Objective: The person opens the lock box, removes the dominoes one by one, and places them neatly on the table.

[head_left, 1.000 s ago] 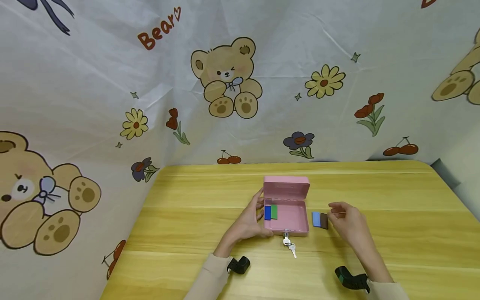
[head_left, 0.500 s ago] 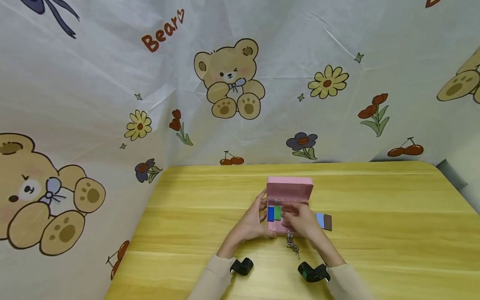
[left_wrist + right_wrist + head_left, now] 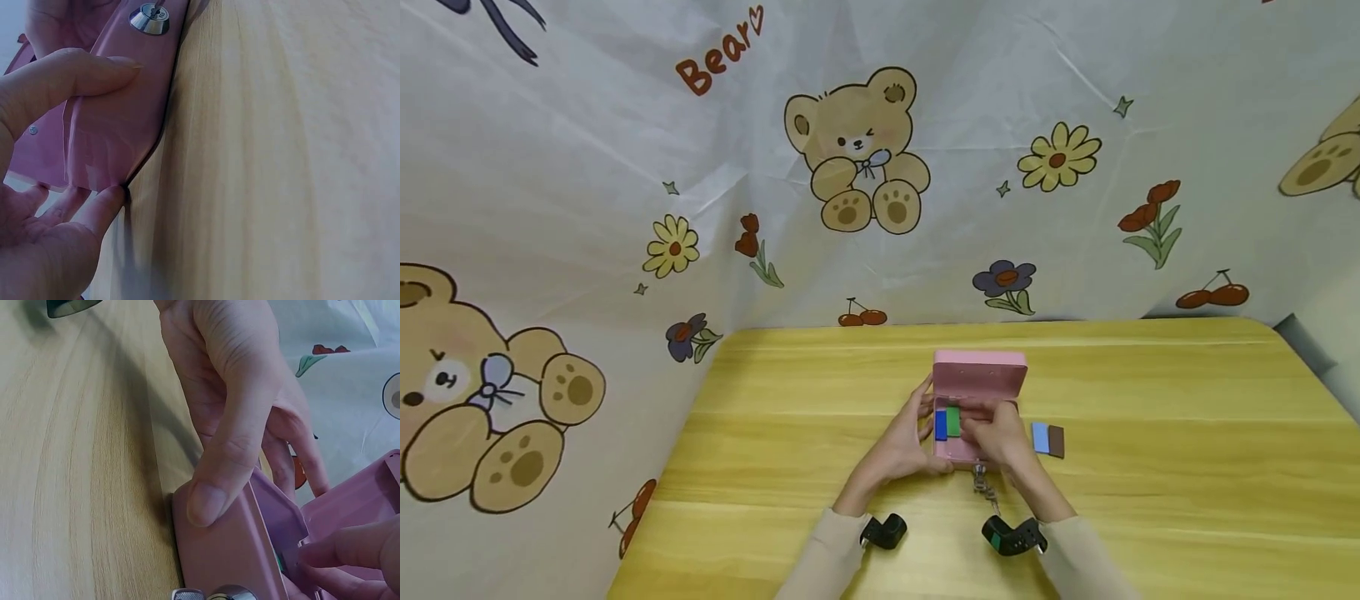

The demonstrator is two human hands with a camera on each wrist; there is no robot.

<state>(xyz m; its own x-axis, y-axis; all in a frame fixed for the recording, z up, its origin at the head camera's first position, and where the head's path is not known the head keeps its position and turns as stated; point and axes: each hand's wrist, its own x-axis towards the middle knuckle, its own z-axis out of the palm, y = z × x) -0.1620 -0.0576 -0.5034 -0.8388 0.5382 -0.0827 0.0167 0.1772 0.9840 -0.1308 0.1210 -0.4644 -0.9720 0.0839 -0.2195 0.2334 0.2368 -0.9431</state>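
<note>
A pink cash box (image 3: 947,451) stands on the table with its lid (image 3: 980,375) raised. My left hand (image 3: 901,437) grips its left side, thumb on the front wall and fingers round the side, as the left wrist view shows. A blue tile (image 3: 941,425) and a green tile (image 3: 953,422) lie side by side inside at the left. My right hand (image 3: 1000,435) reaches into the box just right of the green tile, thumb and fingertips close together. Whether those fingertips (image 3: 319,553) hold anything is hidden.
Right of the box a light blue tile (image 3: 1040,437) and a brown tile (image 3: 1056,442) lie together on the wooden table (image 3: 1187,467). Keys (image 3: 984,489) hang from the front lock (image 3: 150,19). A bear-printed cloth (image 3: 955,50) hangs behind.
My right hand has moved left from beside the brown tile into the box, then shifted slightly further in. My left hand stays on the box.
</note>
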